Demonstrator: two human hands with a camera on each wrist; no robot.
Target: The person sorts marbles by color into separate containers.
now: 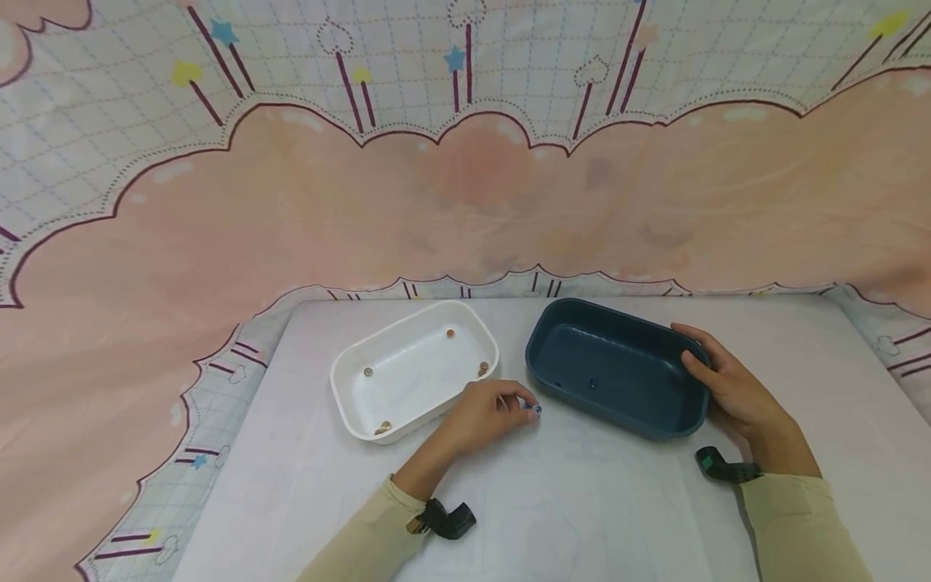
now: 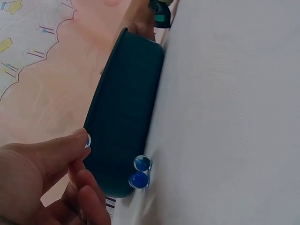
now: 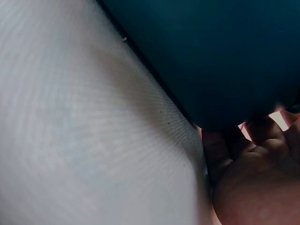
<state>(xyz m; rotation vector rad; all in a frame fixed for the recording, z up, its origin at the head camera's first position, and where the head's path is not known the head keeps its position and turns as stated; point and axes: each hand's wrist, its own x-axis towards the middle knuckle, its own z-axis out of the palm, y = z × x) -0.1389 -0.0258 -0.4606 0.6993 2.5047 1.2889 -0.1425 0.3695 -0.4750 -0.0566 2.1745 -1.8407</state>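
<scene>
My left hand (image 1: 483,416) is over the table between the two tubs. Between its thumb and forefinger it pinches a small clear-and-blue marble (image 2: 88,140), mostly covered by the fingertips. Just past those fingers, two blue marbles (image 2: 138,180) lie side by side on the cloth, close to the base of a dark blue tub (image 1: 611,416). My right hand (image 1: 735,396) grips that tub's right end, thumb over the rim and the other fingers around the outside. A small dark marble (image 1: 592,384) shows on the tub's floor.
A white tub (image 1: 414,384) stands to the left, with several brownish marbles (image 1: 451,333) scattered inside. Both tubs are on a white-covered table (image 1: 582,517). A patterned pink-and-white curtain (image 1: 465,202) hangs behind. Each wrist carries a small black camera (image 1: 447,520).
</scene>
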